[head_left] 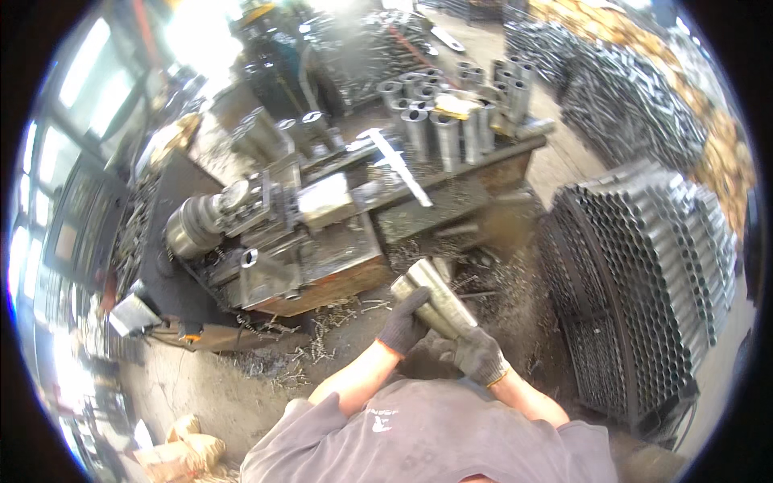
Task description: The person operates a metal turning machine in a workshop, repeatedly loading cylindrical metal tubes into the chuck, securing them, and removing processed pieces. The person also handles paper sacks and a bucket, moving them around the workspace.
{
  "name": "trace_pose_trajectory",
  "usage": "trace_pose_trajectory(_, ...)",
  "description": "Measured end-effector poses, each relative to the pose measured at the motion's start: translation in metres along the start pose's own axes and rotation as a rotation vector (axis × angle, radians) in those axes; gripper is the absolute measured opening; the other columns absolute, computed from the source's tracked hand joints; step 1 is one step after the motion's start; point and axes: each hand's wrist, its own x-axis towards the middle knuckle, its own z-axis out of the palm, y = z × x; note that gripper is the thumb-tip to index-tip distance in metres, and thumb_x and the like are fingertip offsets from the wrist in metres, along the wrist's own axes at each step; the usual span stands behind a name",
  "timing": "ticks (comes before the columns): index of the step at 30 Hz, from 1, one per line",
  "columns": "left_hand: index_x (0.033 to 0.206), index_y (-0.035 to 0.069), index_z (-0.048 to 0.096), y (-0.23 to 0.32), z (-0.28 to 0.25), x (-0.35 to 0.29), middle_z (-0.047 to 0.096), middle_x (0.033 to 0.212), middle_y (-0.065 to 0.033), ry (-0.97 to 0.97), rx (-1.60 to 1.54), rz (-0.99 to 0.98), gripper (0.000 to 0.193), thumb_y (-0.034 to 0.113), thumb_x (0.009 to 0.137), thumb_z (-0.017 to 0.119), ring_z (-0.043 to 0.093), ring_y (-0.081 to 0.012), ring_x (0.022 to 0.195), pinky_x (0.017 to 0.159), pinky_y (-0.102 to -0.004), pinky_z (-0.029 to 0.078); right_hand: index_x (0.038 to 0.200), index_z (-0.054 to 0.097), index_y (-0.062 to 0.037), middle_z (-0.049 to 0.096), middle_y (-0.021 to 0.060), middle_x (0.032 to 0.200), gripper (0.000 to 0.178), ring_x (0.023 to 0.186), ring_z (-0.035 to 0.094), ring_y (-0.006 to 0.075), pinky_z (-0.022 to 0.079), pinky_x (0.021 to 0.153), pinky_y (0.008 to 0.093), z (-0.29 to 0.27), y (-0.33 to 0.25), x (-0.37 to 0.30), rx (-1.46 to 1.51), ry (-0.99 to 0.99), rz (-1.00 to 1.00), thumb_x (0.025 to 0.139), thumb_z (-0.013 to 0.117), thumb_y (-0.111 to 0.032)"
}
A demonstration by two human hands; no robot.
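Grey shirt (435, 431) is filling the bottom, left hand (409, 319) and right hand (473, 356) are gripping tubes (445, 295) mid-frame, fingers clamped, so squeezing them snugly together probably helps.

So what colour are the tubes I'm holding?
The tubes are silvery and slightly yellowish, in the head view.

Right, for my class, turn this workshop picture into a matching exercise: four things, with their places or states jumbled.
1. Caliper
2. Tubes at picture centre
3. Tubes at far right
4. Tubes at top centre

A. Standing on end
B. Lying on the machine
C. Stacked on their sides
D. Held by left hand and right hand

Pairs: 1-B, 2-D, 3-C, 4-A
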Motion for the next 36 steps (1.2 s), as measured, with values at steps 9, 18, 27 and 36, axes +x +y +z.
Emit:
trace_pose_trajectory(9,0.132,0.005,0.063,0.145,-0.15,-0.154,0.069,0.122,-0.0113,0.049,0.202,0.364,0.038,0.015,0.096,0.071,0.067,-0.0251,0.115,0.102,-0.0414,0.055,0.141,0.061,0.0029,0.076,0.0209,0.12,0.072,0.113,0.072,0.0265,0.055,0.099,0.0373,0.102,0.104,0.137,-1.758,-0.049,-0.132,0.087,0.08,-0.04)
trace_pose_trajectory(18,0.121,0.004,0.069,0.271,-0.16,-0.207,0.073,0.104,-0.0059,0.593,0.797,0.697,0.041,0.007,0.084,0.086,0.071,-0.0139,0.087,0.073,-0.0318,0.061,0.09,0.074,-0.0027,0.076,0.0092,0.08,0.009,0.07,0.072,0.0155,0.06,0.066,0.0316,0.25,0.096,0.234,-1.891,-0.309,-0.413,0.084,0.076,-0.01)
trace_pose_trajectory(27,0.111,0.005,0.069,0.373,-0.24,-0.128,0.072,0.092,-0.0005,0.626,0.615,0.642,0.026,0.003,0.088,0.082,0.067,-0.0107,0.08,0.068,-0.0285,0.056,0.107,0.068,0.0019,0.077,0.0158,0.091,0.042,0.083,0.073,0.0201,0.058,0.075,0.0382,0.365,0.009,0.493,-1.892,-0.116,-0.832,0.081,0.086,-0.026)
trace_pose_trajectory(36,0.132,0.003,0.063,0.356,-0.243,-0.117,0.072,0.117,-0.0118,0.854,1.168,0.66,0.059,0.007,0.079,0.089,0.07,-0.0236,0.111,0.101,-0.0354,0.056,0.124,0.067,-0.0014,0.077,0.0207,0.112,0.063,0.103,0.075,0.0363,0.058,0.09,0.044,0.323,0.044,0.724,-1.863,-0.022,-0.751,0.076,0.089,-0.035)
